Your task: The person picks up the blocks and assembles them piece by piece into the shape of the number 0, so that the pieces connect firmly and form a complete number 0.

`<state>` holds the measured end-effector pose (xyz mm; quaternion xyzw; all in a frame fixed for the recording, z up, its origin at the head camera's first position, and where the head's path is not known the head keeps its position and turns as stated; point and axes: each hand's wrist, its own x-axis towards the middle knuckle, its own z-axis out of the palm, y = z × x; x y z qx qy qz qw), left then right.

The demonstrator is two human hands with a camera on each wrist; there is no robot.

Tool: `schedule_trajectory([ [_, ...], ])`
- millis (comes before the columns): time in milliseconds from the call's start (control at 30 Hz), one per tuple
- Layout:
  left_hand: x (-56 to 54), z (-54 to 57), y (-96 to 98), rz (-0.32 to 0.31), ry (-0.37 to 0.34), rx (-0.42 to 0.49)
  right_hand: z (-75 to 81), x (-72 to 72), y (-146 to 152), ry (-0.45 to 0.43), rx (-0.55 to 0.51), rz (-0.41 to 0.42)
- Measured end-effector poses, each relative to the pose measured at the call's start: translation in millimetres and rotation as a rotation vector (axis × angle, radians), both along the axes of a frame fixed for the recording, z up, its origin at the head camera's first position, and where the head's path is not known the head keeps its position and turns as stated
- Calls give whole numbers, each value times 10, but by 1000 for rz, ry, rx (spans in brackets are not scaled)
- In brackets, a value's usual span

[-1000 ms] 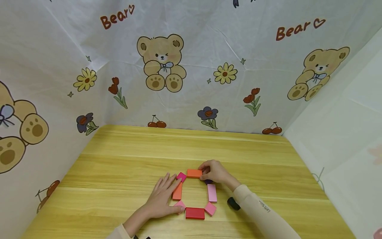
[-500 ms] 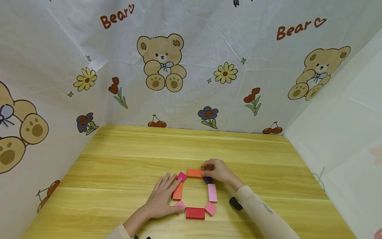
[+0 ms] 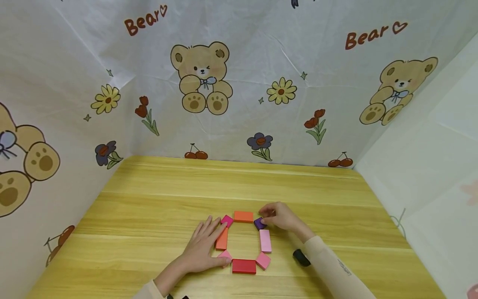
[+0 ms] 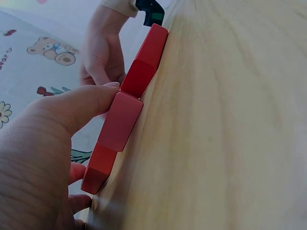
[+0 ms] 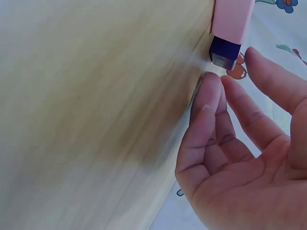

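Note:
Flat wooden blocks lie on the table in a ring, in the head view. My left hand (image 3: 203,249) rests along the ring's left side, fingers spread, touching the magenta block (image 3: 227,219); beside it lies an orange block (image 3: 222,240). Its thumb lies on the lower-left pink block (image 3: 225,254), which the left wrist view shows end-on, beside the red block (image 4: 147,60). At the upper right my right hand (image 3: 281,216) is next to a purple block (image 3: 258,224). The right wrist view shows its thumb and loosely bent fingers apart, just off that block, holding nothing.
The ring also has an orange block (image 3: 243,216) at the top, a light pink block (image 3: 265,241) on the right and a pink square (image 3: 263,261) lower right. A black object (image 3: 301,258) is by the right sleeve. Printed cloth walls (image 3: 239,128) border the table (image 3: 168,178).
My right hand has drawn back to the right from the top orange block, uncovering the purple block. The black object shifted right along with the sleeve. My left hand has stayed put.

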<state>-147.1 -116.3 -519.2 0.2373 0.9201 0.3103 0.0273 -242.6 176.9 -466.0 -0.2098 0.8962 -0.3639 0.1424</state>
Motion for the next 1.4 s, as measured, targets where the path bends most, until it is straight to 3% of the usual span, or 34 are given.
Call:
schedule_trajectory([
  [900,-5,6,1,2,-4,7,35,95,66,-60,-85,51],
  [1400,-14,7,15,-10,0,8,-9,78,100,-76,-72,39],
])
